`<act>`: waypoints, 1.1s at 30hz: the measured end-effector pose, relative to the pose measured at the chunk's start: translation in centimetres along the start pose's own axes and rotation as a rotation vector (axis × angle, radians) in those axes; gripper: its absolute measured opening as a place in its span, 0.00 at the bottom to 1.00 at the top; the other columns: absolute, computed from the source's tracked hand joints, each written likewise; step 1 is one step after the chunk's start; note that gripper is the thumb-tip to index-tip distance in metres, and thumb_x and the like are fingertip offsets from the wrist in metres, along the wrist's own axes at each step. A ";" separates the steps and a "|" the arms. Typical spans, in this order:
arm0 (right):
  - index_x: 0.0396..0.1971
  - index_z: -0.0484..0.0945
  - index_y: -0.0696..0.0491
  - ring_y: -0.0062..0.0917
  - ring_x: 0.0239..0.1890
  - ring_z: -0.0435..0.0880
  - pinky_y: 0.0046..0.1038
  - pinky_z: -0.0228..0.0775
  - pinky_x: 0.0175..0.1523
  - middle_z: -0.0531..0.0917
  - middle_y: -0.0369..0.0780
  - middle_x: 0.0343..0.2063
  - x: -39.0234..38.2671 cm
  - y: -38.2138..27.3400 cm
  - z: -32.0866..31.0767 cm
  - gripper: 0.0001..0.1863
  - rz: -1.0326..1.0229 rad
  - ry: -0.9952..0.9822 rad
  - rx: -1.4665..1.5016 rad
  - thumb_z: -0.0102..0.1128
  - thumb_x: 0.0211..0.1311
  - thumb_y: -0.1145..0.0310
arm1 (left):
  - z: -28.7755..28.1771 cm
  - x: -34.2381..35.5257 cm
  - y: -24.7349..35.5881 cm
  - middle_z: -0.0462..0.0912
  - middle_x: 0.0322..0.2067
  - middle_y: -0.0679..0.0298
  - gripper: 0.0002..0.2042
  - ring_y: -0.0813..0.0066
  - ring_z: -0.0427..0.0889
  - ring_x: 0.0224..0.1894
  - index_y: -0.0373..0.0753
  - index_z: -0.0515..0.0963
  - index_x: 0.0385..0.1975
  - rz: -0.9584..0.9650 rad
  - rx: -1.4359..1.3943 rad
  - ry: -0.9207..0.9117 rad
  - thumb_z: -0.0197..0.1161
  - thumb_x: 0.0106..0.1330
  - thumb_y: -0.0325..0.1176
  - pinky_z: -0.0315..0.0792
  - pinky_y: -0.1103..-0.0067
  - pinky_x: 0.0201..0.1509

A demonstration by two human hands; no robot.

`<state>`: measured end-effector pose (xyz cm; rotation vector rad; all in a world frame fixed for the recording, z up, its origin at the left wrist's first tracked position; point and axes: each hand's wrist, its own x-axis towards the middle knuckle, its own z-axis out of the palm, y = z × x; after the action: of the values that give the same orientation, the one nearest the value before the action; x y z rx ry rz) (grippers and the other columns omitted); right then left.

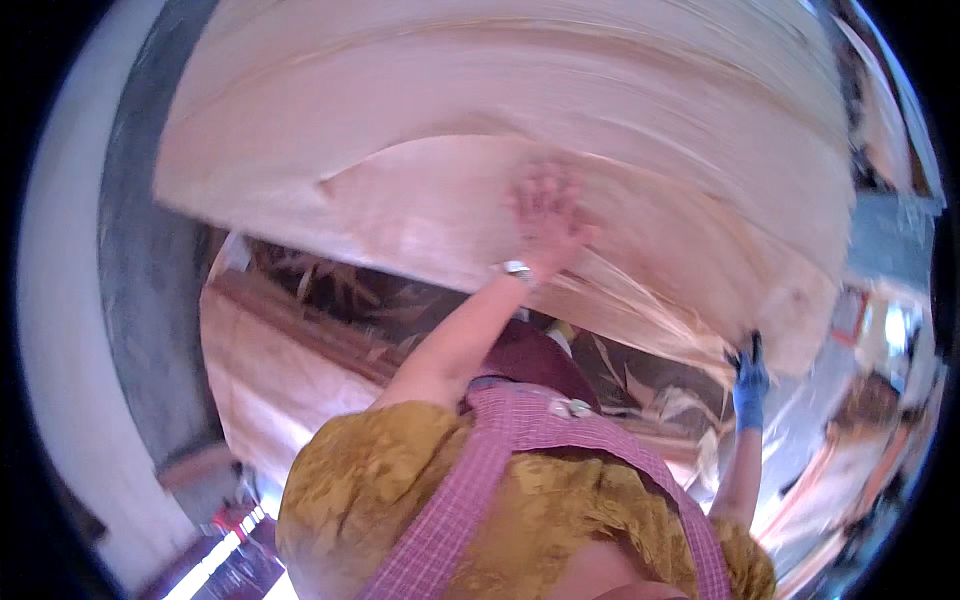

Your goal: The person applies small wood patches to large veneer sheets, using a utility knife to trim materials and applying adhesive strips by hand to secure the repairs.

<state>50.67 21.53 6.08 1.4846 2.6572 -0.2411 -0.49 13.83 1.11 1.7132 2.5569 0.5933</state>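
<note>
A large stack of pale, thin wood veneer sheets (640,90) spreads before me. My left hand (548,215) is bare, with a watch (518,270) on the wrist. It presses with spread fingers on a loose veneer sheet (420,190) whose curved far edge lies on the stack. Beside that hand the sheet's near edge is creased and splits into narrow strips (650,295). Over at the right, my right hand (750,385) wears a blue glove with dark fingertips. Its fingers are apart at the sheet's near right corner; whether they touch its edge is hard to see.
Below the near edge of the stack lies a dark gap with torn veneer scraps (680,405). Another pale stack (265,370) stands lower left. A grey strip of floor (160,280) runs along the left. More veneer pieces (840,470) lie at the right.
</note>
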 end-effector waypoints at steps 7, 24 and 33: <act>0.38 0.76 0.51 0.40 0.43 0.83 0.39 0.78 0.42 0.61 0.42 0.68 -0.6 1.1 0.0 0.11 0.066 -0.143 -0.134 0.55 0.53 0.76 | -2.0 0.5 0.2 0.43 0.72 0.54 0.45 0.47 0.34 0.74 0.51 0.52 0.71 0.042 0.061 -0.168 0.60 0.55 0.64 0.28 0.41 0.68; 0.45 0.75 0.50 0.35 0.39 0.81 0.35 0.77 0.44 0.61 0.45 0.68 -1.8 3.1 1.5 0.16 -0.023 -0.013 -0.028 0.54 0.53 0.73 | 0.7 1.5 26.4 0.69 0.60 0.51 0.28 0.51 0.64 0.64 0.40 0.69 0.59 0.718 -0.109 -0.188 0.57 0.64 0.52 0.54 0.53 0.67; 0.35 0.75 0.49 0.40 0.37 0.81 0.40 0.74 0.42 0.81 0.44 0.32 -23.0 19.0 1.7 0.09 0.252 -0.028 0.135 0.54 0.53 0.74 | 6.0 0.7 32.3 0.65 0.65 0.54 0.28 0.55 0.69 0.63 0.42 0.69 0.61 0.379 0.206 -0.534 0.56 0.63 0.49 0.55 0.57 0.69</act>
<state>78.94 11.80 6.16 1.8214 2.4416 -0.4238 29.25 26.99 5.78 2.0849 1.9937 -0.1353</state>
